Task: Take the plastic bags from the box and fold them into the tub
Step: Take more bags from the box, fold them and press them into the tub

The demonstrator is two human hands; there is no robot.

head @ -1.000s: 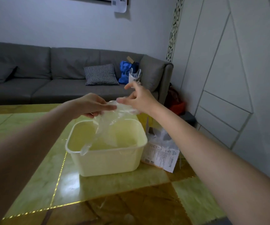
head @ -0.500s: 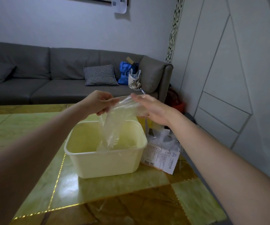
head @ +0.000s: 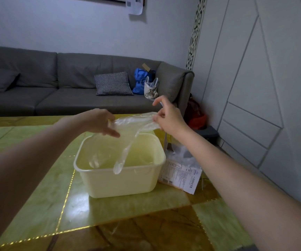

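Observation:
A clear plastic bag (head: pixel 134 122) is stretched between my two hands above the pale yellow tub (head: pixel 122 180). My left hand (head: pixel 99 122) grips its left end, and my right hand (head: pixel 167 116) pinches its right end with the index finger lifted. A thin tail of the bag hangs down over the tub's front rim. Another clear piece lies inside the tub at the left. The white printed box (head: pixel 180 173) with more clear plastic in its open top stands just right of the tub.
The tub and box rest on a glossy green and brown table (head: pixel 37 205) with gold lines. A grey sofa (head: pixel 55 91) with a checked cushion (head: pixel 112 84), a blue bag and a white bag stands behind. White panelled cabinets fill the right side.
My hands have moved apart, stretching the bag out sideways. The hanging part has shifted from inside the tub to a thin tail over its front rim.

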